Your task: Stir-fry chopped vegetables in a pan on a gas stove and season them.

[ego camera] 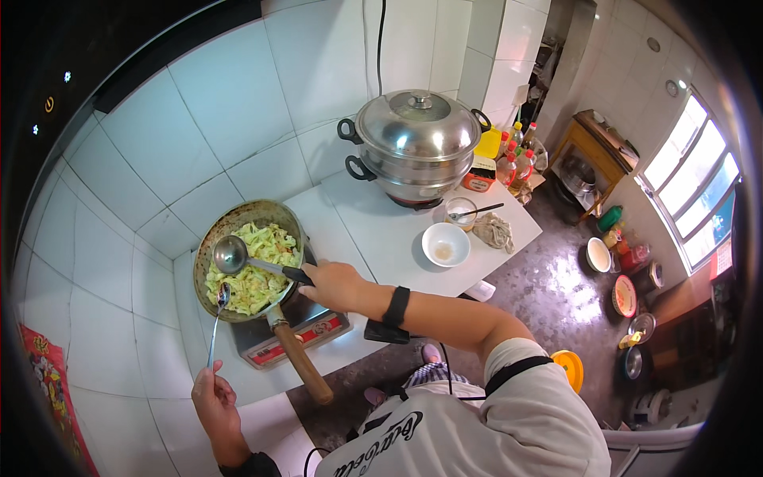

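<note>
My right hand (335, 286) grips the black handle of a steel ladle (230, 254), whose bowl is over the far-left part of the pan. Below it, my left hand (213, 390) holds a metal spoon (215, 334) by its handle end. Something dark lies in the spoon's bowl, which is above the food near the pan's left rim. Chopped cabbage (256, 295), pale green with bits of other colours, covers much of the bottom of the frying pan (205, 238). The pan's wooden handle (303, 364) points towards me. Beneath the pan is a cooktop (295, 341) with a red front strip.
A lidded steel steamer pot (417, 149) stands on the white counter (351, 208). Near it are a white bowl (445, 244), a glass jar (461, 213) with a spoon, a crumpled cloth (493, 231) and several bottles (516, 161). Tiled walls (220, 113) border the left and back.
</note>
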Demonstrator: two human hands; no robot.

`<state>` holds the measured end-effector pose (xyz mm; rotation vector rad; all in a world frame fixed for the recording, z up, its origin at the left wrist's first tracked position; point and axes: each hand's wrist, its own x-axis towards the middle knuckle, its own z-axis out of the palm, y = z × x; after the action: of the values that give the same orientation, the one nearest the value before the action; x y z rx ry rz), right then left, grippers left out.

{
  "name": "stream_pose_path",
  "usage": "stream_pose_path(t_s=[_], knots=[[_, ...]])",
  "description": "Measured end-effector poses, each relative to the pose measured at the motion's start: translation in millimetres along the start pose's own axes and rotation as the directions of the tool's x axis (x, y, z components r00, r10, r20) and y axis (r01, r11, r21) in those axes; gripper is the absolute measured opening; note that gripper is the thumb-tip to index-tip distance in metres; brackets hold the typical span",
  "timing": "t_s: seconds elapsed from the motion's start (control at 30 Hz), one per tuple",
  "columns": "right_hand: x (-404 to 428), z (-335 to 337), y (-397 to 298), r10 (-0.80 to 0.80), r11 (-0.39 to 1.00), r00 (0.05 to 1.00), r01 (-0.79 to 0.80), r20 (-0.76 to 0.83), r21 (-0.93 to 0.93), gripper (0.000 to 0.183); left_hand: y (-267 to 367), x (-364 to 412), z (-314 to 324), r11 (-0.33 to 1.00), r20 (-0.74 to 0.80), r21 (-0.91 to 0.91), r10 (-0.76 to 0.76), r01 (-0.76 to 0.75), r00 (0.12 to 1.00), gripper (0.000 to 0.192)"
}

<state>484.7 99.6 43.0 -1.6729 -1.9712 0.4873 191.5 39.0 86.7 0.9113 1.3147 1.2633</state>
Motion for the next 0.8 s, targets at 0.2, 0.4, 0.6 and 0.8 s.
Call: stream_pose_path(t_s=[0.2, 0.4, 0.6, 0.8], knots=[[-62.7, -43.7, -12.2, -0.295, 0.939, 0.946, 0.313, -0.135, 0.141, 0.022, 12.7, -71.4, 68.5, 0.999, 0.067, -0.019, 0.029, -0.028, 0.997, 0.032], [-103.3, -82.0, 23.1, -0.301, 0.641, 0.953, 0.231, -0.037, 0.732, 0.027, -21.9, -108.8, 201.9, 0.916, 0.321, 0.277, 0.196, -0.290, 0.927, 0.030], [-132.9, -126.3, 122.7, -0.130, 0.424, 0.970, -0.135, 0.207, 0.895, 0.028, -52.0, -128.7, 321.6, 0.977, 0.408, 0.106, -0.214, 0.187, 0.888, 0.022], [-162.8, -158.6, 205.2, -0.131, 0.717, 0.944, -0.120, 0.302, 0.686, 0.032, -95.0, -120.4, 357.8, 0.944, 0.428, 0.073, -0.322, 0.322, 0.845, 0.026]])
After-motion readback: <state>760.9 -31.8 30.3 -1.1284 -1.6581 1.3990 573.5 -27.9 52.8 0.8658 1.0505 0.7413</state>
